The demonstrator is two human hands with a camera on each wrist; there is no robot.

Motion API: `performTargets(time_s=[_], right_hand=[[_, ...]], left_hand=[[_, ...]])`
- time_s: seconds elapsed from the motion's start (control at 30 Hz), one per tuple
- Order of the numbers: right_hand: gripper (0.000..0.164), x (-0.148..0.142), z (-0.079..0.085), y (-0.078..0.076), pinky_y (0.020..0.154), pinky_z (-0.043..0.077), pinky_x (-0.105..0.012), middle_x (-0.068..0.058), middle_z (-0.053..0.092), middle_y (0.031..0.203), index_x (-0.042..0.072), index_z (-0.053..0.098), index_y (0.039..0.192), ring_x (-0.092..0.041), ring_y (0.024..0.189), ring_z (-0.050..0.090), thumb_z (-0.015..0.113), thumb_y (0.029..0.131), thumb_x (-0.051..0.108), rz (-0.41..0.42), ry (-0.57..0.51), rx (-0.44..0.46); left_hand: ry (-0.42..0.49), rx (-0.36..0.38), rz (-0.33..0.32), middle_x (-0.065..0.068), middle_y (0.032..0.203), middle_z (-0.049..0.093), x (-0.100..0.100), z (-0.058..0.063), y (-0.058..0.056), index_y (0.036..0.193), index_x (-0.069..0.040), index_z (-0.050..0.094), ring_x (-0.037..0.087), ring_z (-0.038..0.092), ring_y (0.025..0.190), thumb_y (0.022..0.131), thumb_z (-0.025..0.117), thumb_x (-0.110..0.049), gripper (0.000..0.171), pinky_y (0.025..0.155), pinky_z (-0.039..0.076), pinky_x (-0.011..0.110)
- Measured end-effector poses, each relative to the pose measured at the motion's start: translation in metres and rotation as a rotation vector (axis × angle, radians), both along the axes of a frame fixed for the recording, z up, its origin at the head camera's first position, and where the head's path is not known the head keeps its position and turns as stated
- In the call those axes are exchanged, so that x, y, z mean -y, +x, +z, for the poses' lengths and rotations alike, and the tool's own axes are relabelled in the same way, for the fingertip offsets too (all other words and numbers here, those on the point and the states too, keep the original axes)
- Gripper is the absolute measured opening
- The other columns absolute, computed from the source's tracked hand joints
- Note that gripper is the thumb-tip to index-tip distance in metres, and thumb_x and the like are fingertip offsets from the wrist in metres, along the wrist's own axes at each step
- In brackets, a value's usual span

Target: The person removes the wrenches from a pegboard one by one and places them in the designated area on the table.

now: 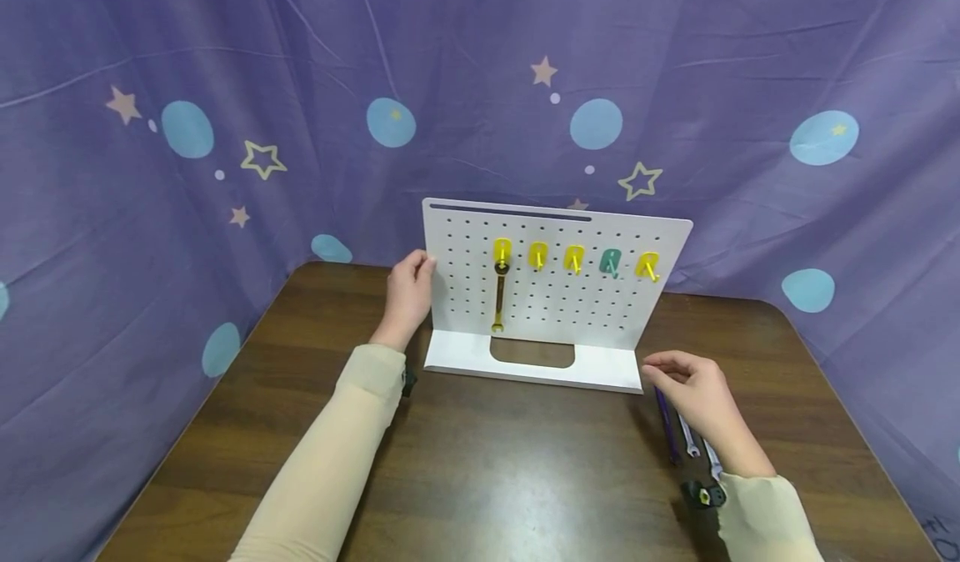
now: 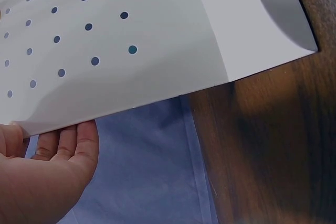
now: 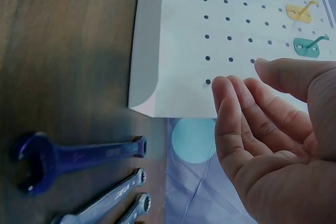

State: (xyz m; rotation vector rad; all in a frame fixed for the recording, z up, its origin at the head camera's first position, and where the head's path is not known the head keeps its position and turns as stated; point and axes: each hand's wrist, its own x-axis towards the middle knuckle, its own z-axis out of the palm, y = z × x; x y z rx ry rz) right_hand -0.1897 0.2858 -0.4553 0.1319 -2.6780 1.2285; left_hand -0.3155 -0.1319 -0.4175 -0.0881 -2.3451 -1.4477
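A white pegboard stand stands upright on the table. My left hand grips its left edge, and in the left wrist view the thumb is in front of the panel with fingers at the edge. From the leftmost yellow hook hangs a gold combination wrench. My right hand, fingers loosely bent and holding nothing, hovers by the board's lower right corner. Below it lie a purple wrench and two silver wrenches, partly hidden by the hand in the head view.
More yellow hooks and a green hook line the board to the right of the hanging wrench. The brown wooden table ends at a purple curtain behind the board and along the sides.
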Motion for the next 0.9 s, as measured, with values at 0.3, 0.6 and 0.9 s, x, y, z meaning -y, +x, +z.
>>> performTargets(time_s=[0.3,0.6,0.9], right_hand=[[0.018,0.010,0.004,-0.007,0.074,0.052,-0.019,-0.009,0.074,0.097,-0.002,0.074,0.107,-0.023,0.091,0.069,0.074,0.095,0.012,0.039,-0.042,-0.009],[0.017,0.020,0.008,-0.009,0.072,0.053,-0.022,-0.009,0.074,0.096,-0.002,0.073,0.107,-0.024,0.089,0.070,0.075,0.093,0.008,0.058,-0.074,0.001],[0.014,0.029,0.008,-0.015,0.072,0.054,-0.023,-0.007,0.074,0.093,-0.001,0.074,0.105,-0.021,0.085,0.070,0.075,0.093,0.007,0.076,-0.060,-0.013]], left_hand=[[0.003,-0.005,0.009,0.011,0.079,0.053,0.001,0.000,0.000,0.101,-0.001,0.064,0.024,0.048,0.074,0.108,0.052,-0.016,0.020,0.066,0.040,0.035],[0.013,-0.002,0.005,0.013,0.082,0.056,0.000,-0.001,0.000,0.102,-0.001,0.065,0.025,0.049,0.075,0.108,0.053,-0.016,0.021,0.066,0.041,0.036],[0.009,-0.017,0.003,0.012,0.081,0.056,0.000,-0.001,0.000,0.101,0.000,0.065,0.024,0.049,0.075,0.108,0.053,-0.015,0.020,0.066,0.041,0.035]])
